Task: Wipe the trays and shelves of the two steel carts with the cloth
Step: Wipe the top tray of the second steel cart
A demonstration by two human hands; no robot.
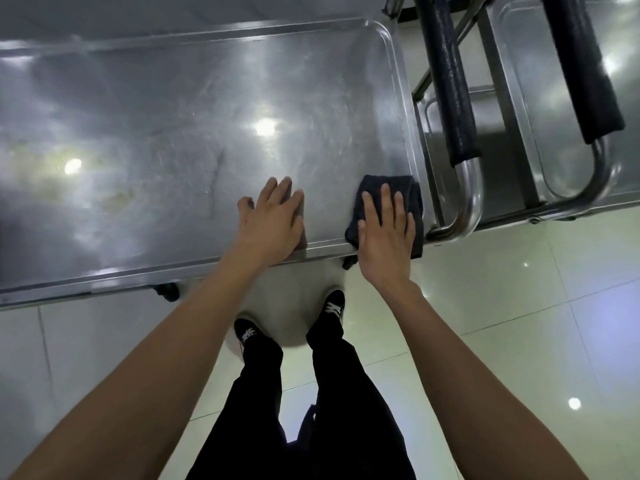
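Observation:
A wide steel cart tray (173, 109) fills the upper left, shiny with smears and light glare. A dark folded cloth (414, 195) lies on the tray's near right corner, draped partly over the front rim. My right hand (384, 230) presses flat on the cloth with straight fingers. My left hand (273, 220) rests flat on the bare tray surface just left of it, fingers spread. A second steel cart (568, 109) stands to the right, its tray partly visible behind two handles.
Two steel handles with dark foam grips (446, 81) (581, 64) rise between the carts. Black caster wheels (168, 291) show under the near cart's front edge. My legs and shoes (332, 303) stand on the glossy tiled floor (502, 323) close to the cart.

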